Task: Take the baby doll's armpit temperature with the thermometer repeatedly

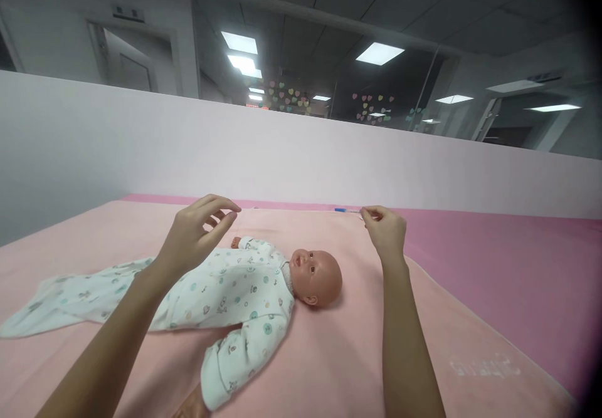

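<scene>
A bald baby doll (324, 278) lies on its back in a white sleepsuit (226, 286) with a small teal and brown print, head to the right. My left hand (200, 224) is raised above the doll's body, fingers loosely curved and thumb apart, with nothing in it. Beyond and to the right of the doll's head, my right hand (383, 227) is closed in a pinch. A thin, pale stick with a blue end (345, 210) runs leftward from those fingertips; it resembles a thermometer, but its exact kind is too small to tell.
Under the doll spreads a peach blanket (348, 355) with faint pale lettering at the lower right. A pink surface (508, 267) shows along its right and far edges. Behind stands a low white partition (291, 155), with windows, doors and ceiling lights farther back.
</scene>
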`<action>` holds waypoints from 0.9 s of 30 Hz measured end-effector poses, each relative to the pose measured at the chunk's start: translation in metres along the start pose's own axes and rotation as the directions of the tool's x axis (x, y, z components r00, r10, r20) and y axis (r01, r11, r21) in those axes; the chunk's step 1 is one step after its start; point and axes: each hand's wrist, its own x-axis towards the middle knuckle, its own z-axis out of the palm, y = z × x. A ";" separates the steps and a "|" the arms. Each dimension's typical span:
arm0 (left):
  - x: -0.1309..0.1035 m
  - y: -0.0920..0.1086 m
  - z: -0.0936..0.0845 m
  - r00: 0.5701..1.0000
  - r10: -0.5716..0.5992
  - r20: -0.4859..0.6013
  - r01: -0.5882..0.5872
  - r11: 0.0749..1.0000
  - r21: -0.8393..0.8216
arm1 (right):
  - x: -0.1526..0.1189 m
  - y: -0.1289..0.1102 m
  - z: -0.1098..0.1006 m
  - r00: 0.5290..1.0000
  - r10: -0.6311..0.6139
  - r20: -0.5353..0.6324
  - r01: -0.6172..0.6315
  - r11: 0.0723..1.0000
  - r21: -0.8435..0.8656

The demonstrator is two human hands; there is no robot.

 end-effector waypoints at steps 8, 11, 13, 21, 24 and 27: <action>-0.001 -0.001 0.004 0.989 0.013 0.145 -0.021 0.999 0.048 | -0.012 0.071 0.042 0.814 0.311 0.492 -0.195 0.942 -0.273; 0.000 -0.002 0.005 0.986 0.018 0.167 -0.028 0.998 0.061 | -0.012 0.073 0.042 0.713 0.337 0.615 -0.182 0.936 -0.302; 0.000 -0.003 0.005 0.986 0.021 0.168 -0.033 0.997 0.071 | -0.011 0.072 0.039 0.619 0.367 0.694 -0.186 0.927 -0.324; -0.002 -0.002 0.009 0.966 0.019 0.257 -0.040 0.996 0.076 | -0.035 0.057 0.045 0.187 0.566 0.803 -0.204 0.822 -0.532; -0.005 0.001 0.017 0.942 0.048 0.333 -0.076 0.995 0.071 | -0.038 0.053 0.048 0.186 0.570 0.800 -0.171 0.821 -0.545; -0.011 0.001 0.032 0.908 0.097 0.407 -0.155 0.982 0.112 | -0.027 0.042 0.039 0.300 0.514 0.803 -0.137 0.857 -0.497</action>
